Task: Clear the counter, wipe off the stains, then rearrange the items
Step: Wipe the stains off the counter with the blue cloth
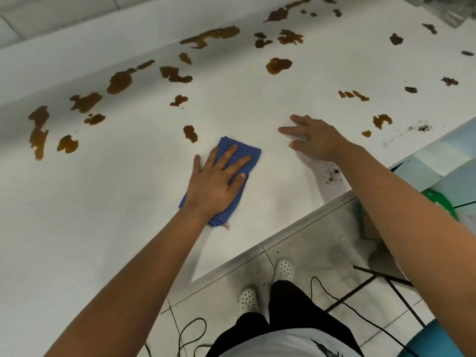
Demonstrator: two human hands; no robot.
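Note:
A folded blue cloth (247, 153) lies on the white counter (103, 215). My left hand (216, 181) presses flat on it with straight, spread fingers. My right hand (314, 140) rests open on the bare counter to the right of the cloth, fingers pointing left. Several brown stains (119, 82) spread across the far half of the counter, the nearest one (190, 133) just beyond the cloth. Dark crumbs (333, 175) lie near the counter's right edge by my right wrist.
The counter's front edge runs diagonally above a tiled floor (322, 248) with black cables (190, 333) and my feet in white shoes. A green object (440, 202) sits low at the right. A wall (51, 24) backs the counter.

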